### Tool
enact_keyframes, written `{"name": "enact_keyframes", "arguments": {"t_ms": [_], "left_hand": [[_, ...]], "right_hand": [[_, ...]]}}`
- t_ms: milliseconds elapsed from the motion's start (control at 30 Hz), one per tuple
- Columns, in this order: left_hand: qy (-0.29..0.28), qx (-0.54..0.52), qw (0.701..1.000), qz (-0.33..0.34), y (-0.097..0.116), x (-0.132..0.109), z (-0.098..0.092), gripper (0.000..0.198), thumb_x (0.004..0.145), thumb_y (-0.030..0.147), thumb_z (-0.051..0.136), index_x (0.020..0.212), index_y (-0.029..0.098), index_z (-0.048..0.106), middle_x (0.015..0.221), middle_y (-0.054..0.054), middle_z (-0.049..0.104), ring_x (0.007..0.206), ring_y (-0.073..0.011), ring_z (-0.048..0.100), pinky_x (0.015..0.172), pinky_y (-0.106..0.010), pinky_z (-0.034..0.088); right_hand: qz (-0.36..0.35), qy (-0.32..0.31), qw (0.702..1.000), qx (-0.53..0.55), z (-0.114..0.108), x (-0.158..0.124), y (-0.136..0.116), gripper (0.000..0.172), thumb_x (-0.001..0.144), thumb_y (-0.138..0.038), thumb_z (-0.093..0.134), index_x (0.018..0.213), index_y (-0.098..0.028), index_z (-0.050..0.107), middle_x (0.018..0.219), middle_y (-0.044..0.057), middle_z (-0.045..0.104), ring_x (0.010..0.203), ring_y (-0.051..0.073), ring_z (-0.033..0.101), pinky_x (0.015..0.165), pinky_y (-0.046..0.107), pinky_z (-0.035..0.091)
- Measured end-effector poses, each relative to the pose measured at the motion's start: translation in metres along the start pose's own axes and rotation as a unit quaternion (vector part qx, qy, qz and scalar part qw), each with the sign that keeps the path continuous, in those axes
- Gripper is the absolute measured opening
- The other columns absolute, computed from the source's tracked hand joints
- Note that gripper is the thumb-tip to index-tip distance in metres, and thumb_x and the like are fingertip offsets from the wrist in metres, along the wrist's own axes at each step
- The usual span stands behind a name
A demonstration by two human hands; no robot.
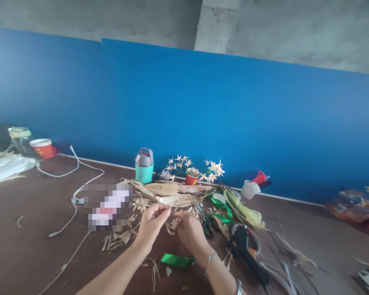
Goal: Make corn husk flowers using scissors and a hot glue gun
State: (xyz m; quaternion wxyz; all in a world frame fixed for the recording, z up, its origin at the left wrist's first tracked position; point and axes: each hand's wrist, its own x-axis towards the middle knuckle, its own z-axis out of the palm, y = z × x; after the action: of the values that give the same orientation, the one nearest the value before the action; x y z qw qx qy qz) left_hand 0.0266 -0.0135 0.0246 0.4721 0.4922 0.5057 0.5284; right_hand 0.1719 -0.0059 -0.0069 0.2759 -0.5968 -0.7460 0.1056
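Observation:
My left hand (pixel 152 225) is closed in a pinch, with a thin pale piece of dried husk (pixel 171 203) standing up at its fingertips. Just to the right, my right hand (pixel 190 231) has its fingers curled together; what they hold, if anything, is too small to make out. The two hands are close but apart. Below and between them lie small curled husk pieces (pixel 170 230). Dried husk sheets (pixel 175 200) are spread behind the hands. Dark-handled scissors (pixel 207 225) lie beside my right hand, partly hidden. A green ribbon piece (pixel 176 260) rests between my forearms.
A black glue gun (pixel 249 258) and a tape roll (pixel 256 241) lie right. Behind stand a teal flask (pixel 144 170) and a red cup (pixel 191 179) with pale flowers. Green ribbon (pixel 224 213) lies by a husk bundle (pixel 242 209). White cables (pixel 76 196) cross the left side.

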Motion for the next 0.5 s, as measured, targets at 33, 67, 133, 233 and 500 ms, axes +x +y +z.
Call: {"name": "enact_keyframes", "arguments": {"t_ms": [33, 67, 133, 233, 500], "left_hand": [[0.000, 0.000, 1.000, -0.001, -0.001, 0.000, 0.000, 0.025, 0.064, 0.038, 0.065, 0.073, 0.015, 0.066, 0.061, 0.000, 0.062, 0.053, -0.0127, 0.051, 0.047, -0.020, 0.035], [0.003, 0.001, 1.000, -0.001, -0.001, 0.001, 0.000, 0.025, 0.064, 0.038, 0.065, 0.073, 0.015, 0.066, 0.061, 0.000, 0.062, 0.054, -0.0128, 0.052, 0.047, -0.021, 0.036], [0.007, 0.003, 1.000, -0.002, -0.001, 0.001, 0.000, 0.024, 0.064, 0.038, 0.065, 0.072, 0.015, 0.066, 0.063, 0.000, 0.063, 0.055, -0.0131, 0.052, 0.049, -0.021, 0.037], [0.014, 0.003, 1.000, -0.001, -0.001, 0.002, 0.000, 0.022, 0.064, 0.037, 0.066, 0.071, 0.015, 0.067, 0.065, -0.001, 0.065, 0.059, -0.0139, 0.054, 0.053, -0.022, 0.039], [0.028, -0.008, 1.000, -0.010, 0.000, 0.002, -0.001, 0.023, 0.065, 0.037, 0.066, 0.071, 0.015, 0.065, 0.062, 0.000, 0.062, 0.056, -0.0128, 0.051, 0.051, -0.021, 0.038]], "right_hand": [[-0.012, 0.000, 1.000, -0.005, -0.001, 0.000, -0.002, 0.030, 0.068, -0.004, 0.047, 0.086, -0.016, 0.067, 0.081, 0.007, 0.067, 0.080, 0.020, 0.061, 0.073, 0.028, 0.043], [-0.026, -0.002, 1.000, -0.010, -0.002, -0.001, -0.004, 0.027, 0.069, -0.005, 0.047, 0.083, -0.018, 0.067, 0.079, 0.006, 0.066, 0.079, 0.019, 0.060, 0.072, 0.027, 0.043], [-0.051, -0.011, 0.998, -0.019, -0.004, -0.003, -0.010, 0.018, 0.071, -0.010, 0.051, 0.074, -0.019, 0.066, 0.074, 0.005, 0.064, 0.076, 0.019, 0.059, 0.071, 0.027, 0.043], [-0.074, -0.018, 0.997, -0.024, -0.003, -0.006, -0.015, 0.014, 0.072, -0.015, 0.054, 0.063, -0.019, 0.064, 0.069, 0.005, 0.062, 0.072, 0.019, 0.057, 0.078, 0.030, 0.042], [0.097, -0.126, 0.930, 0.332, -0.015, 0.007, -0.010, 0.009, 0.065, -0.024, 0.060, 0.059, -0.017, 0.058, 0.053, -0.003, 0.054, 0.050, 0.011, 0.044, 0.051, 0.023, 0.034]]}}
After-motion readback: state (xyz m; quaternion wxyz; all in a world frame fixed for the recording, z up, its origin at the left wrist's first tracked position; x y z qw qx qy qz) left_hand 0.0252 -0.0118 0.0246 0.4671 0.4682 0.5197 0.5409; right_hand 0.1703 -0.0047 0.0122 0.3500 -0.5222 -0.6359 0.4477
